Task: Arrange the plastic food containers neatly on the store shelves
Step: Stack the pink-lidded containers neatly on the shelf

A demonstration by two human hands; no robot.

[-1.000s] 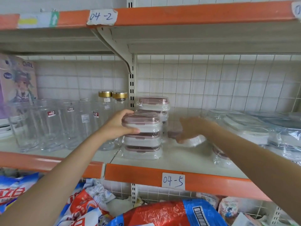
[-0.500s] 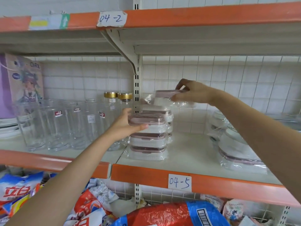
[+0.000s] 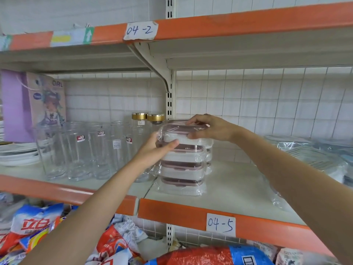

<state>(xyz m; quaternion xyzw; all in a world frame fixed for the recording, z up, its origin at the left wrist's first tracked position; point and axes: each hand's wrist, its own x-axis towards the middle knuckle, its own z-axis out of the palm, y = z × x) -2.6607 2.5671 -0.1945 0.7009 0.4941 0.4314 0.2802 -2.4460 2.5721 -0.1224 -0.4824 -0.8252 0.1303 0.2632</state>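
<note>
The store shelf, orange-edged and tagged 04-5, carries a stack of wrapped containers near its left end, beside clear drinking glasses. The top container sits on that stack, gripped by both hands: the right hand curls over its lid, the left hand cups its near-left corner. To seat it well, I judge the edges should be squared with the lid below before letting go, since the slippery wrap could let it slide.

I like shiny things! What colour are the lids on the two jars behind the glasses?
Gold. The jar lids show best in the head view.
</note>
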